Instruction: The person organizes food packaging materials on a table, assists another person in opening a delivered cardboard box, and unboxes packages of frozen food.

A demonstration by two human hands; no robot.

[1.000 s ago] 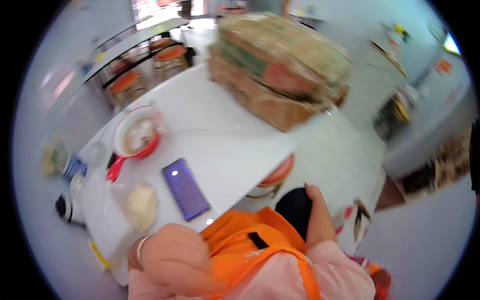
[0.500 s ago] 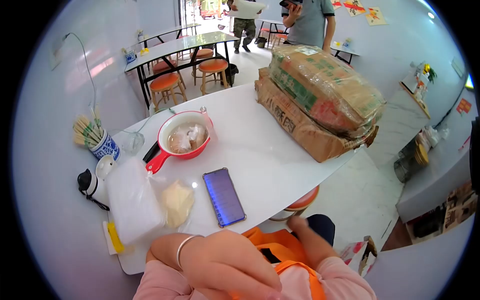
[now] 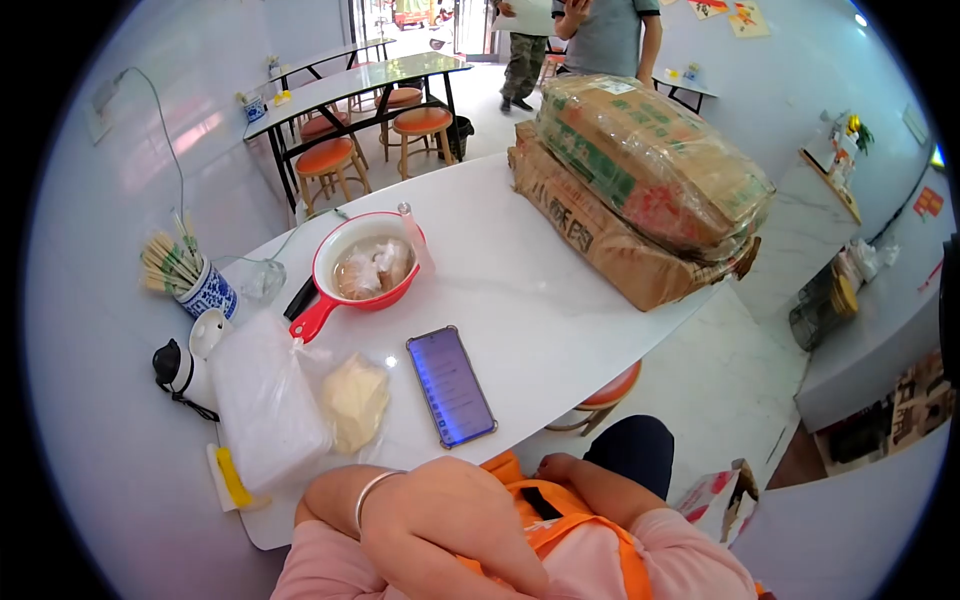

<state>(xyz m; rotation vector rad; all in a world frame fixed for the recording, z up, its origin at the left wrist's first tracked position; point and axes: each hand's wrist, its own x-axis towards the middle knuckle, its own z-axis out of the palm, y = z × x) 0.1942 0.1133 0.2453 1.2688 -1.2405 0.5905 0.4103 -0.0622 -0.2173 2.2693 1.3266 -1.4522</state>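
My left hand (image 3: 455, 510) is bent in close to my chest, past a silver bangle on the wrist. Its fingers are hidden below, so what they do cannot be made out. My right hand (image 3: 555, 467) rests low by my lap, at the table's near edge beside my orange apron (image 3: 570, 525); its fingers are too small and partly hidden to read. Nearest to the hands, a phone (image 3: 452, 386) lies face up with its screen lit. Left of it sits a clear bag of something pale yellow (image 3: 355, 403), against a white plastic-wrapped pack (image 3: 265, 400).
A red-handled bowl (image 3: 318, 270) holds wrapped lumps in liquid. Stacked cardboard boxes (image 3: 600, 240) stand at the table's right. A chopstick holder (image 3: 208, 290) and a white bottle (image 3: 180, 372) are by the left wall. Stools (image 3: 325, 157) and two people (image 3: 610, 40) are beyond.
My right hand has moved left and slightly down, toward my lap. The person in camouflage trousers has come nearer and to the right. The view has shifted slightly; the table things lie as before.
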